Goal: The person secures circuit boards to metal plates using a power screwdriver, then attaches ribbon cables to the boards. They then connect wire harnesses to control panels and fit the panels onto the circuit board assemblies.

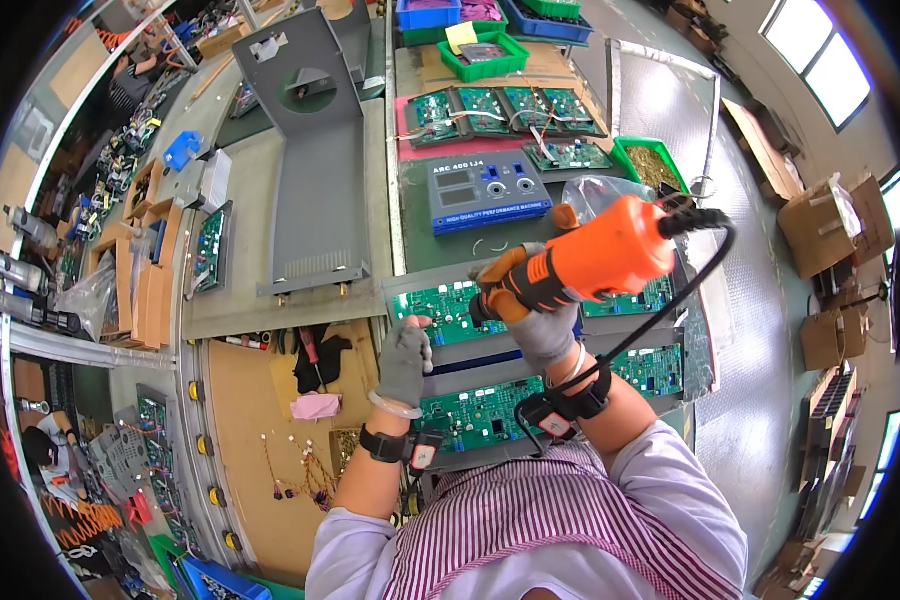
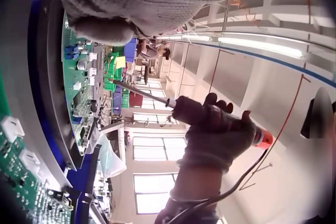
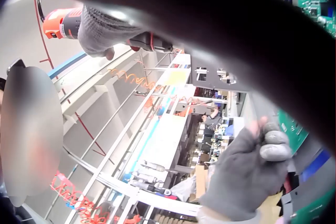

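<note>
My gloved right hand (image 1: 545,332) (image 2: 215,142) (image 3: 105,30) grips an orange and black power screwdriver (image 1: 610,252) (image 2: 194,112) (image 3: 62,23), fingers wrapped round its dark front part. The driver slants over a green circuit board (image 1: 438,312); in the left wrist view its long bit (image 2: 144,92) points towards the boards, with its tip apart from the nearest one. At that board's left end is my gloved left hand (image 1: 404,362) (image 2: 142,9) (image 3: 247,169), fingers curled; the inside of its grip is hidden.
A second row of boards (image 1: 485,412) lies nearer my body. Beyond them are a blue-grey control panel (image 1: 488,190), more boards (image 1: 485,110) and a green bin of small parts (image 1: 650,165). A bent grey metal housing (image 1: 320,200) stands left. The driver's black cable (image 1: 660,335) loops beside my right forearm.
</note>
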